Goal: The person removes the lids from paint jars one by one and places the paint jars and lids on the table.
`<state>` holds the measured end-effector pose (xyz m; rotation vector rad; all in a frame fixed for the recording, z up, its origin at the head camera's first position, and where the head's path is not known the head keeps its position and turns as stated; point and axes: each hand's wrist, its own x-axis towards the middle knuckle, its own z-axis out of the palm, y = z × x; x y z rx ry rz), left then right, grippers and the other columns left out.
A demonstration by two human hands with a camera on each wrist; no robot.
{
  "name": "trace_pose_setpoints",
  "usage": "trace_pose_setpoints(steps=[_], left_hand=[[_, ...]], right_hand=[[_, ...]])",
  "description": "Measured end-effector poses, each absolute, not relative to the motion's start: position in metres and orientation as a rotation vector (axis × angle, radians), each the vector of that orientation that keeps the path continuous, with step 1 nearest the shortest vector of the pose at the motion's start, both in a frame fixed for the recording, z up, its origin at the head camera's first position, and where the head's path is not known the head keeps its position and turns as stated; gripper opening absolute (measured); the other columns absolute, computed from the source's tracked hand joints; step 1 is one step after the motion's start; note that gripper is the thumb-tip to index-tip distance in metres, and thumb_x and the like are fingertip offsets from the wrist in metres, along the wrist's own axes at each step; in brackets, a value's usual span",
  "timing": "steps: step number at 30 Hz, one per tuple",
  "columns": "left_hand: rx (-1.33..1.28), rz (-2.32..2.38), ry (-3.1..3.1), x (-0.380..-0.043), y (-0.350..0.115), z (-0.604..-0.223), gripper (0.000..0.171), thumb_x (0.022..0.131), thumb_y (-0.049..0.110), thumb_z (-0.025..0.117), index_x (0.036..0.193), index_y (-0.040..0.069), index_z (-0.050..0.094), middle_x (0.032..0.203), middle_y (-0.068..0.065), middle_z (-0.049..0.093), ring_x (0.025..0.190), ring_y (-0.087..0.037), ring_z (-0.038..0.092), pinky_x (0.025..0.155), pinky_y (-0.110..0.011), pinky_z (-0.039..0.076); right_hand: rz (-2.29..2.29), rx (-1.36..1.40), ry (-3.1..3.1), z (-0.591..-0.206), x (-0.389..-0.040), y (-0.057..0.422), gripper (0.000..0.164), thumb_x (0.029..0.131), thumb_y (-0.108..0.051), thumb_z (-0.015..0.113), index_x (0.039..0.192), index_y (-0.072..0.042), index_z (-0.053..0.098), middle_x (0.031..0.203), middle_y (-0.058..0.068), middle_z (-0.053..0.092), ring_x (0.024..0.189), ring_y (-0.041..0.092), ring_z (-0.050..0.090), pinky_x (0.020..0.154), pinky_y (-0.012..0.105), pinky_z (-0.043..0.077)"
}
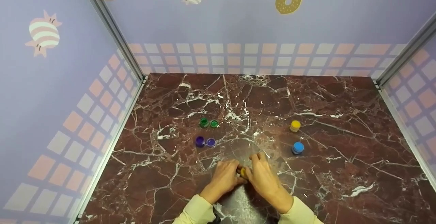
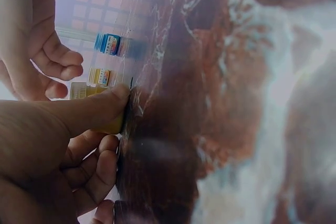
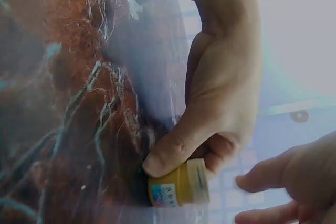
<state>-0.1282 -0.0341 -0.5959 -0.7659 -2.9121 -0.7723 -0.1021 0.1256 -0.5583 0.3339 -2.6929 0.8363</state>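
In front of me, my left hand (image 1: 223, 177) grips a small yellow paint jar (image 1: 243, 173) between thumb and fingers, close to the tabletop. The right wrist view shows the jar's label (image 3: 164, 195) and its pale lid end (image 3: 198, 181), which faces my right hand. My right hand (image 1: 266, 180) is just to the right of the jar. Both wrist views show a gap between its loosely bent fingers (image 2: 55, 59) and the jar, with nothing in them.
Left of centre stand a green paint jar (image 1: 204, 123) and a purple paint jar (image 1: 200, 142), each uncapped, a green lid (image 1: 214, 124) and a purple lid (image 1: 211, 142) beside them. Another yellow jar (image 1: 295, 126) and a blue jar (image 1: 298, 148) stand rightward. Patterned walls (image 1: 218, 23) enclose the marbled table (image 1: 327, 115).
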Motion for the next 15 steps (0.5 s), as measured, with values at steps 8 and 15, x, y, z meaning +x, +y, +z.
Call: trace_pose_setpoints(steps=[8,15], left_hand=[[-0.765,-0.749,-2.869,-0.130,-0.034,-0.596,0.024,0.074,0.019,0.084,0.082,0.015,0.062,0.075,0.006,0.062,0.072,-0.016,0.062,0.073,-0.035,0.039],[-0.777,-0.739,-2.867,-0.129,-0.034,-0.596,0.020,0.077,0.019,0.084,0.086,0.014,0.066,0.082,0.003,0.069,0.082,-0.020,0.069,0.076,-0.037,0.043]], right_hand=[[0.675,0.328,-2.702,-0.562,-0.099,0.112,0.025,0.084,-0.009,0.080,0.087,0.000,0.057,0.085,0.010,0.048,0.058,0.036,0.062,0.046,0.043,0.051],[0.565,0.315,-2.772,-0.566,-0.099,0.107,0.029,0.085,-0.016,0.081,0.084,-0.001,0.056,0.078,0.010,0.050,0.058,0.034,0.062,0.045,0.043,0.050]])
